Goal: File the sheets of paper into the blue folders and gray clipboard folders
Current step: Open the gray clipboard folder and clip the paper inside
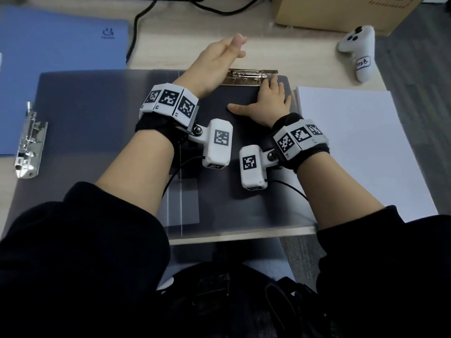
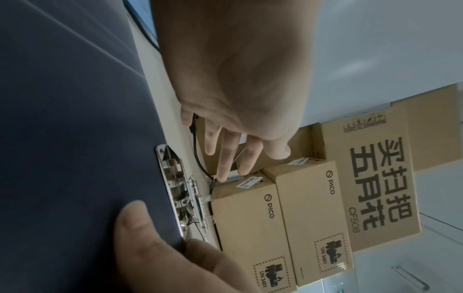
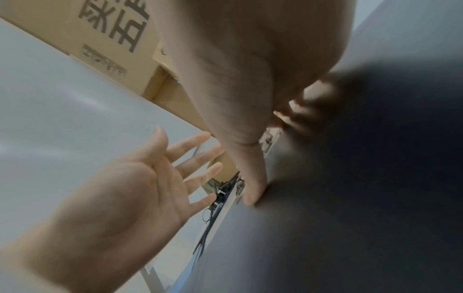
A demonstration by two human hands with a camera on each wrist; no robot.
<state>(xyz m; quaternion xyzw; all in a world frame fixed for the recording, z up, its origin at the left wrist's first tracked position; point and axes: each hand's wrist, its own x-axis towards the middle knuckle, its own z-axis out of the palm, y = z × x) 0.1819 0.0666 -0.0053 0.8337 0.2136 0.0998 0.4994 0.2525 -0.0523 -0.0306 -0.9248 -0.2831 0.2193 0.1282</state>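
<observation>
1. Lying open on the near part of the pale wooden desk is a dark gray clipboard folder, its translucent cover spread to the left and its board to the right.
2. Pressing flat on that board is the right hand, palm down, fingers straight and thumb stretched out to the left; it grips nothing, and its fingertips lie just beside the brass-coloured metal clip at the board's far edge.
3. Just right of the clipboard folder lies a stack of white paper sheets, flat on the desk and untouched by either hand.
4. At the left edge sits a silver metal lever-clip mechanism on a blue folder.
5. Farther out, the left hand is raised over the clip's left end, fingers extended and loosely spread, holding nothing.
6. On the far left lies a closed blue plastic folder; far right, a white handheld controller rests near a brown cardboard box.
</observation>
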